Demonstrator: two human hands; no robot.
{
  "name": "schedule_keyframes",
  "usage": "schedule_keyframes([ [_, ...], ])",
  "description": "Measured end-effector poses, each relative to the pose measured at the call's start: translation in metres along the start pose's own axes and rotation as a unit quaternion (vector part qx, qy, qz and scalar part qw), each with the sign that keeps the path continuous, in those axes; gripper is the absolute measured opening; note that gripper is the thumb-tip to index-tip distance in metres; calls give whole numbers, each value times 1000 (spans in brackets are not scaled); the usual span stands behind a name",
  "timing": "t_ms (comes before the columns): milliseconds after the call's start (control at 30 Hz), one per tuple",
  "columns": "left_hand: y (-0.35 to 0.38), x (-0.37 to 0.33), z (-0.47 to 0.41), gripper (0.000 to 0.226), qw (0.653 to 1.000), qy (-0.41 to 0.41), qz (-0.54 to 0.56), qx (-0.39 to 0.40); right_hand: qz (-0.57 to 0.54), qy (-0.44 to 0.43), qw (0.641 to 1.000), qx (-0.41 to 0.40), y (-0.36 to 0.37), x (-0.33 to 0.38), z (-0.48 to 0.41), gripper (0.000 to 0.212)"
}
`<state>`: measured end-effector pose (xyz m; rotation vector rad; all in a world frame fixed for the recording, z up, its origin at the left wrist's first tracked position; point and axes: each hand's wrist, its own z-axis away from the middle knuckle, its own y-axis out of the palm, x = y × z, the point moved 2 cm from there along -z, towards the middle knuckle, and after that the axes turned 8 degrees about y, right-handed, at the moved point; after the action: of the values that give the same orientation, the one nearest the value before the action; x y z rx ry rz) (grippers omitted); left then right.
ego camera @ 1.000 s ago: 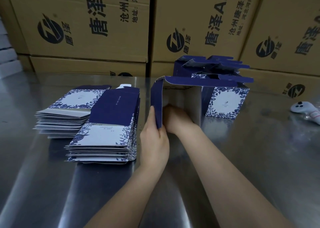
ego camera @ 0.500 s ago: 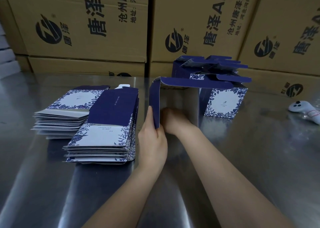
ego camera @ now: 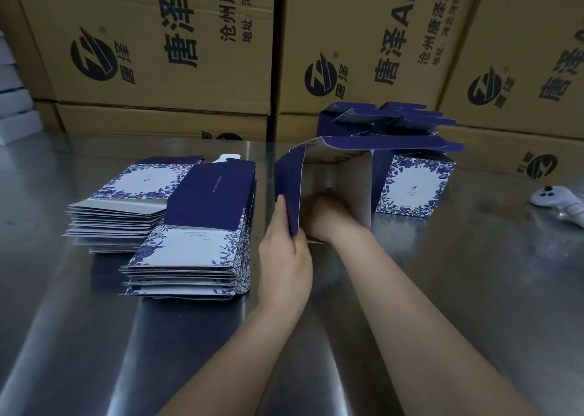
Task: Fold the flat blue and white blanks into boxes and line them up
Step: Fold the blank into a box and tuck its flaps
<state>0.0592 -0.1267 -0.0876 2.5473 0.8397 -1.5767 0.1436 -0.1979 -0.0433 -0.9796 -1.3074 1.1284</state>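
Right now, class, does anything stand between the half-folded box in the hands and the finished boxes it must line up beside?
Nothing visible does. The half-folded box, gripped by the left hand, stands just left of the finished boxes, with no object between them. The white controller lies farther right, out of the way.

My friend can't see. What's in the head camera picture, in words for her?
A person folds a blue box on a metal table: the left hand grips its side flap, the right hand reaches inside. Two stacks of flat blanks lie to the left, folded boxes stand behind on the right.
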Motion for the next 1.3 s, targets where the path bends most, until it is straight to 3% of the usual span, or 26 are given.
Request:
schedule_keyframes([
  [200,-2,0,-2,58,1000,0,-6,8,-83,8,993,-80,-2,0,-1,32],
  [300,-3,0,-1,57,1000,-4,-7,7,-107,-11,992,-58,-2,8,-3,45],
  [400,-4,-1,2,57,1000,-6,-2,8,-176,-9,984,-16,-2,12,-6,43],
  [500,-3,-2,2,54,1000,3,1,2,-149,-4,988,-29,-5,13,-10,36],
  [633,-2,-2,1,53,1000,3,1,1,-135,-7,991,-12,-8,14,-6,47],
  [800,-3,-1,1,54,1000,-7,-1,1,-82,-53,994,-53,-10,13,16,21],
  [1000,-2,-2,1,53,1000,-11,-11,7,-31,-65,997,10,-5,11,23,25],
  [1167,-3,-3,0,53,1000,-12,-9,0,-81,-76,993,-31,-4,11,21,28],
  [1300,-3,-1,0,53,1000,-13,-15,-4,-76,-79,994,6,1,13,22,35],
])
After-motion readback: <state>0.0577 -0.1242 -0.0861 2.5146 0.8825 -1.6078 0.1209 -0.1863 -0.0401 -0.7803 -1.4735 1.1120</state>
